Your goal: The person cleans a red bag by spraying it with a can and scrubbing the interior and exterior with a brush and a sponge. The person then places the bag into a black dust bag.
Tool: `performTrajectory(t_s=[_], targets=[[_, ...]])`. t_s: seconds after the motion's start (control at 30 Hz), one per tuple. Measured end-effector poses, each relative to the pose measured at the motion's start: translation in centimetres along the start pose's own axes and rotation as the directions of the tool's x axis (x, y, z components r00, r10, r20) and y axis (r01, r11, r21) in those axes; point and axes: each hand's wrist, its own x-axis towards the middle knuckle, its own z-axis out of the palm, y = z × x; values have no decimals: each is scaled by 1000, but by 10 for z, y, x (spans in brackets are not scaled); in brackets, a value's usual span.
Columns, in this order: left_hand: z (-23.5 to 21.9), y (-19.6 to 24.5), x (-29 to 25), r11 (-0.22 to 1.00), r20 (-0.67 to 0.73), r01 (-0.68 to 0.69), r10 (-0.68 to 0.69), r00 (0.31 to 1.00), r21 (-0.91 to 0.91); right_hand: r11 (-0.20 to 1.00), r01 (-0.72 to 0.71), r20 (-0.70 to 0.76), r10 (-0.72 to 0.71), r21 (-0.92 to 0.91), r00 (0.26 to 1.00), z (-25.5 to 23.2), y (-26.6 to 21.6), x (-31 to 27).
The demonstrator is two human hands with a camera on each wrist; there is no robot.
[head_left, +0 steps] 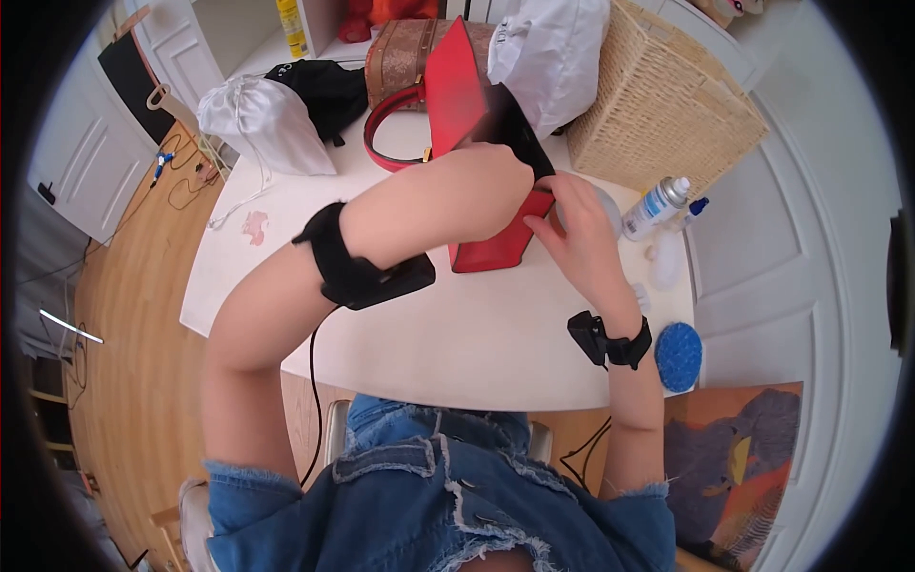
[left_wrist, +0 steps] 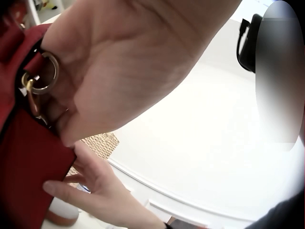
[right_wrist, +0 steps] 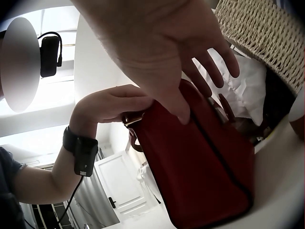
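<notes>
A red handbag (head_left: 491, 255) with black edging stands on the white table, its top flap raised and its handle (head_left: 375, 148) hanging to the left. My left hand (head_left: 477, 191) reaches across its opening, bent at the wrist. In the left wrist view, a gold ring (left_wrist: 57, 71) and clasp (left_wrist: 33, 101) lie beside that hand's fingers, which are mostly hidden; I cannot tell whether they grip anything. My right hand (head_left: 579, 238) is at the bag's right end. Seen from the right wrist, its thumb rests on the red side and the other fingers are spread, fairly straight.
White cloth bags (head_left: 262, 124) (head_left: 548, 62), a black pouch (head_left: 324, 95) and a brown patterned case (head_left: 396, 52) stand behind. A wicker basket (head_left: 658, 95), spray can (head_left: 656, 208) and blue scrubber (head_left: 679, 357) are at right.
</notes>
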Motion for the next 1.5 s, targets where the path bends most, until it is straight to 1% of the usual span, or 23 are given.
performTrajectory(t_s=[0.03, 0.1, 0.23, 0.3, 0.37, 0.4, 0.47, 0.53, 0.63, 0.7, 0.83, 0.9, 1.0, 1.07, 1.1, 1.17, 1.2, 1.23, 1.33, 1.37, 1.4, 1.43, 1.5], targets=[[1, -3, 2, 1000, 5, -3, 3, 1000, -1, 999, -18, 22, 17, 35, 1000, 0, 0, 0], [3, -8, 4, 969, -145, -35, 0, 989, -243, 997, -39, 46, 36, 73, 998, -1, -2, -1], [9, -11, 12, 983, -101, 6, -25, 995, -185, 993, -55, 86, 46, 103, 995, -19, -13, -13], [16, -11, 12, 992, -184, -23, 0, 983, -125, 993, -85, 85, 79, 80, 993, -31, -17, -30], [17, -11, 10, 993, -223, -39, 14, 975, -109, 950, -125, 139, 170, -287, 976, -48, -20, -53], [18, -11, 9, 995, -261, -51, 27, 965, -87, 949, -125, 145, 173, -289, 974, -52, -19, -66], [20, -11, 14, 993, -245, -47, 19, 969, -108, 698, -86, 195, 313, -711, 929, -54, -12, -93], [21, -11, 17, 991, -232, -48, 17, 972, -125, 665, -74, 216, 342, -743, 914, -52, -3, -113], [17, -11, 20, 996, -293, -77, 61, 954, -45, 624, -62, 222, 367, -779, 904, -42, 13, -128], [7, -8, 30, 978, -67, 47, -62, 996, -204, 616, -64, 212, 364, -785, 907, -38, 20, -130], [2, -5, 41, 993, 42, 68, -64, 997, -100, 588, -51, 234, 397, -807, 887, -36, 27, -129], [11, -6, 47, 945, -29, 101, -116, 993, -312, 591, -27, 263, 399, -806, 878, -36, 28, -129], [1, 1, 42, 892, -33, 173, -205, 978, -418, 680, -95, 281, 421, -727, 862, -41, 21, -122], [-4, 2, 42, 884, -11, 194, -220, 975, -424, 908, -43, 230, 151, -416, 961, -40, 6, -101], [-5, 3, 42, 878, 8, 214, -233, 972, -429, 910, -43, 232, 151, -413, 961, -38, -2, -93], [-3, 3, 42, 880, 3, 210, -231, 973, -427, 933, 168, 182, -114, -318, 977, -29, -15, -75], [-2, 2, 43, 882, -7, 203, -228, 974, -425, 934, 172, 178, -120, -313, 977, -21, -17, -69], [-2, 2, 42, 884, -8, 209, -234, 972, -418, 941, 231, 113, -209, -248, 971, -13, -19, -63], [-3, 1, 41, 892, 11, 218, -233, 972, -397, 923, 352, -32, -361, -157, 932, 11, -21, -43], [-1, 0, 41, 932, -4, 145, -155, 988, -333, 906, 401, -102, -415, -133, 904, 17, -21, -35], [1, -1, 41, 961, -13, 69, -75, 997, -268, 870, 460, -153, -485, -176, 861, 22, -21, -25], [3, -1, 42, 962, -14, 77, -84, 996, -263, 867, 467, -155, -493, -174, 856, 25, -18, -17], [7, -1, 45, 998, 2, -33, 33, 999, -62, 770, 551, -167, -619, -323, 767, 33, -14, -7]])
